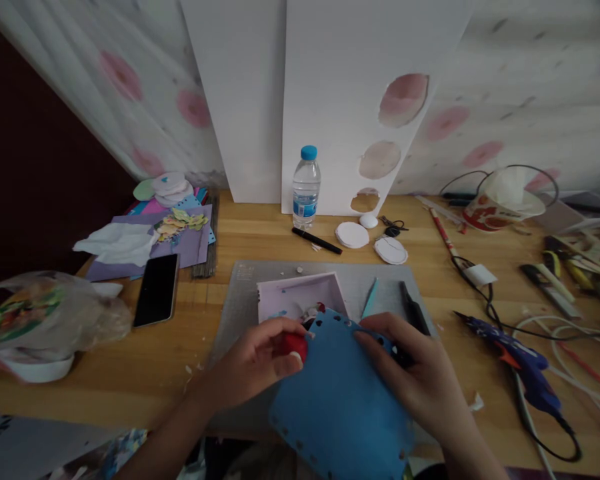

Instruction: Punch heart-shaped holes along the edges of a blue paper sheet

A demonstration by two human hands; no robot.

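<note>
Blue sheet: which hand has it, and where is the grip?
Both hands. The left hand pinches the blue sheet at its top left edge, by a red piece; the right hand presses its top right edge.

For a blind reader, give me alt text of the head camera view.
Two hands work a blue foam sheet on a grey mat; the left hand pinches a small red piece, the right hand presses the sheet. A water bottle stands behind.

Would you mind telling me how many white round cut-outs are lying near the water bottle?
2 on the wood by the water bottle: one white disc right of the black pen, another disc further right. More may be stacked or hidden.
</note>
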